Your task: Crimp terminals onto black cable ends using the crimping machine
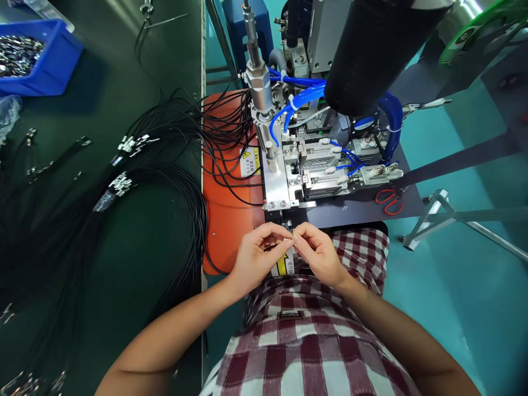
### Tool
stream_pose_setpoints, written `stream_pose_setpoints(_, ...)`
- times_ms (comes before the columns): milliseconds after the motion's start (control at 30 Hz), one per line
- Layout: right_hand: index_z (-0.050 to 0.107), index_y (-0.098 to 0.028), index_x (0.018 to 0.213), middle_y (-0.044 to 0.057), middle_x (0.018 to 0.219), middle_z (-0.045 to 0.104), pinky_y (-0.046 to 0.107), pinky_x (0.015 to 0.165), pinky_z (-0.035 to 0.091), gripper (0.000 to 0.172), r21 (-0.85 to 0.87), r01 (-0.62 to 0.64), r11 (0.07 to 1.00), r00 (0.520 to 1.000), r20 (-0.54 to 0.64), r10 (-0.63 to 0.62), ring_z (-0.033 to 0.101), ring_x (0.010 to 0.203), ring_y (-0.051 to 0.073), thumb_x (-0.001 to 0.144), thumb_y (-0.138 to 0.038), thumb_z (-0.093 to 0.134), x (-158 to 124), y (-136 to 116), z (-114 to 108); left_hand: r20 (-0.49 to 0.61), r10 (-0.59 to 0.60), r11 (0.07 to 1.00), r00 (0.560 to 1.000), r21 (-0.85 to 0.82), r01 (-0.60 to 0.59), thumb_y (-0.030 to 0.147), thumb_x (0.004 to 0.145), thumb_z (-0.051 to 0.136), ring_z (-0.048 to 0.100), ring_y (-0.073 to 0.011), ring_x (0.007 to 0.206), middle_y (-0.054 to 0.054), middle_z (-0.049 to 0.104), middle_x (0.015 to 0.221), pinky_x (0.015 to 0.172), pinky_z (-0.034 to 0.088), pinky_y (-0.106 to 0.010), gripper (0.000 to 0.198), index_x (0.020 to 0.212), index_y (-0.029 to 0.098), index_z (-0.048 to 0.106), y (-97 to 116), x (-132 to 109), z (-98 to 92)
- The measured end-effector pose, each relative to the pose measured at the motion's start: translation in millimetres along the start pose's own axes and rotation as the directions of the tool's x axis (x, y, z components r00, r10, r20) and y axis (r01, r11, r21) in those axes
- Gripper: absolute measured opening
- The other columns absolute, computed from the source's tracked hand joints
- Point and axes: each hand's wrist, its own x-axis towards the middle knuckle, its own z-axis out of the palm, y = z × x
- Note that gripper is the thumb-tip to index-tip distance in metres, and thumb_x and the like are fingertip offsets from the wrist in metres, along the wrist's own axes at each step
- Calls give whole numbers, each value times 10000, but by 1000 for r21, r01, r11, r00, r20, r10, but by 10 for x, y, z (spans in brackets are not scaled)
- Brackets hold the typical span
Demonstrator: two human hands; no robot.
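My left hand (264,250) and my right hand (317,250) meet fingertip to fingertip just in front of the machine (280,190). Both are closed in a pinch, thumb against fingers. Whatever lies between the fingertips is too small or hidden to name. Just under the hands is a label (284,267) with a yellow mark, partly covered. Left of the machine, an orange plate (231,231) carries many black cables (231,118) that run in from the left.
On the dark table, cable bundles end in metal connectors (130,146). A blue bin (53,60) of small metal parts stands at the far left. Red-handled scissors (390,202) lie on the machine's base. A black cylinder (371,55) hangs over the machine, with blue air hoses (307,96) beneath.
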Motion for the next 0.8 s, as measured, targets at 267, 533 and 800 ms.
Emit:
stream_pose_setpoints(267,502,-198,761,-38,649,402,247,511,299,242,0,-3,1000,1000,7,3,340,547,106,919,-381,523,7,31,-33,-16,221,963,975,162,-216,240,832,643,544,-136,790,-36,551,869,646,447,-233,77,815,176,684,-65,22,-39)
stream_pose_setpoints(533,502,-189,741,-36,632,415,252,514,291,249,-88,40,995,998,-45,-44,357,556,108,901,-375,547,232,86,-149,126,274,768,953,569,-296,131,883,536,560,-129,796,-13,574,839,706,459,-235,128,941,184,637,-43,135,-213)
stream_pose_setpoints(800,500,-190,723,-43,617,404,252,487,258,274,-68,27,997,997,-74,-32,320,520,95,878,-407,564,337,211,-146,307,476,485,824,690,-537,136,929,448,568,-131,752,-39,572,824,648,483,-223,234,1051,156,646,-243,223,-322)
